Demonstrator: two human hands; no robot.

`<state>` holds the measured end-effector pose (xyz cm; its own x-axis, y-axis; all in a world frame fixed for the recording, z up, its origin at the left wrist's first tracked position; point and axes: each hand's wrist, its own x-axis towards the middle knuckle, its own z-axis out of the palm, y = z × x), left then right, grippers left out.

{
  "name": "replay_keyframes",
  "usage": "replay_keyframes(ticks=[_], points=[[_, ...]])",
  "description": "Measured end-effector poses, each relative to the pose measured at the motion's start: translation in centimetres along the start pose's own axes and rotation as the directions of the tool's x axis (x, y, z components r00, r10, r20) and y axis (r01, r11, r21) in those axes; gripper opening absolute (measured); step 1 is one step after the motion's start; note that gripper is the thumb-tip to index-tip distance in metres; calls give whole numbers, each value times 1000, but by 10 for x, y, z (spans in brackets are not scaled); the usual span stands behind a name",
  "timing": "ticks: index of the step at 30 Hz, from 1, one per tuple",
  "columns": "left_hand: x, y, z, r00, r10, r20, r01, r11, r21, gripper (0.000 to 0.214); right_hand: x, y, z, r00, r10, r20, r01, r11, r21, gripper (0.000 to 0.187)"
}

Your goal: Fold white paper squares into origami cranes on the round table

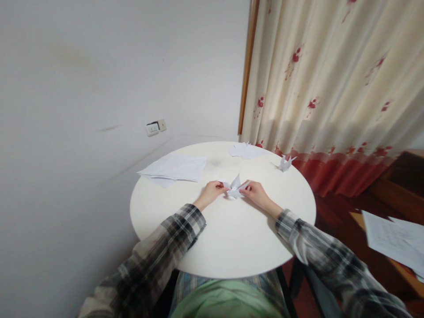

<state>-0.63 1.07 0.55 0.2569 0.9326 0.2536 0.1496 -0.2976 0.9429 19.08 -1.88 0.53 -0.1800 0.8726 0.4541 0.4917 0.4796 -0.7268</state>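
Observation:
A white folded paper crane [235, 191] is held between my two hands, just at the middle of the round white table [232, 238]. My left hand [213, 191] pinches its left side between thumb and fingers. On the opposite side, my right hand [254, 191] pinches the right wing. One pointed flap of the crane stands up between the hands. Whether its underside touches the tabletop I cannot tell.
A stack of white paper [175, 168] lies at the table's left rear. Another folded paper crane [285, 163] stands near the right edge, and more white paper [247, 151] lies at the back. Written sheets [394, 234] rest on a wooden surface at right.

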Motion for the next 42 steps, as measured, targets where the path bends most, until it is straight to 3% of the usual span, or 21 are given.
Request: replay_keyframes(ticks=[6, 10, 13, 16, 19, 23, 27, 31, 36, 39, 42], points=[[2, -3, -1, 998, -54, -37, 57, 996, 75, 18, 0, 7, 1, 999, 37, -25, -36, 999, 39, 10], [1, -2, -2, 1000, -11, 25, 13, 998, -56, 21, 0, 7, 2, 998, 37, -53, -35, 999, 37, 14], [0, -1, -4, 998, -35, 59, 43, 990, -138, 34, 5, 11, -4, 991, 30, -134, -33, 999, -19, 19], [1, 0, -7, 993, -102, 53, 107, 989, -105, 40, 12, 26, -22, 963, 17, -269, -44, 994, -96, 24], [3, -2, -9, 993, -101, 59, 105, 992, -67, 40, 18, 50, -50, 894, -16, -448, -76, 979, -188, 26], [8, -7, -9, 990, -124, 68, 126, 992, -19, 38, 20, 78, -82, 827, -18, -561, -147, 958, -247, 21], [12, -14, -9, 990, -123, 72, 122, 992, 12, 37, 19, 88, -91, 852, 48, -522, -207, 946, -250, 22], [16, -21, -9, 993, -101, 60, 98, 994, 46, 37, 20, 86, -81, 917, 121, -380, -166, 982, -88, 14], [18, -24, -4, 995, 84, 48, -91, 983, 161, 35, 21, 75, -69, 966, 139, -219, -137, 990, 26, 19], [21, -21, 5, 989, 129, 71, -141, 966, 217, 36, 22, 72, -68, 960, 187, -210, -125, 953, 275, 27], [30, -21, 20, 986, 140, 89, -159, 956, 247, 41, 25, 77, -70, 915, 277, -293, -117, 878, 464, 35]])
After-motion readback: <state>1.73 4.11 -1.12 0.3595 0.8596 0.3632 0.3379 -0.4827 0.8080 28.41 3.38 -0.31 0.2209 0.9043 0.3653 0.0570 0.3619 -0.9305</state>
